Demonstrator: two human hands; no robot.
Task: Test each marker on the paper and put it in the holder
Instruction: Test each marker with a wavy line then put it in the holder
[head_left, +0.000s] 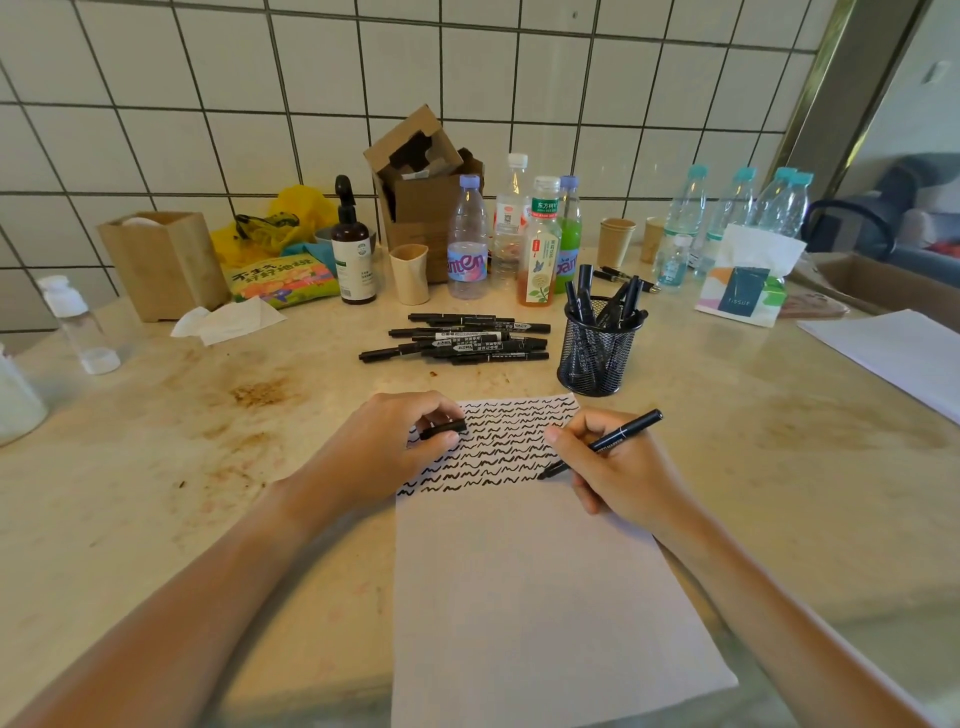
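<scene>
The right hand (618, 467) gripped a slim black marker (602, 443) in a writing hold, its uncapped tip touching the white sheet of paper (535, 597) at the right end of the lowest row of black squiggles. The left hand (384, 447) lay on the sheet's upper left part, fingers pinched around a short black marker cap (444, 429).

The squiggle rows filled only the top strip of the paper; the whole lower part was blank. The sheet's far edge lay just short of the round black wire-mesh holder (597, 348), which stood near its upper right corner and held several markers upright. A loose pile of black markers (457, 338) lay flat just left of the holder, beyond the paper.

The beige stone tabletop (208, 441) was bare and stained on both sides of the paper, giving open room left and right of the forearms. Behind the pile, a crowded row of plastic bottles (467, 244) and a brown cardboard box (421, 197) stood against the white tiled wall (208, 78). A second white sheet (893, 348) lay at the table's right edge.
</scene>
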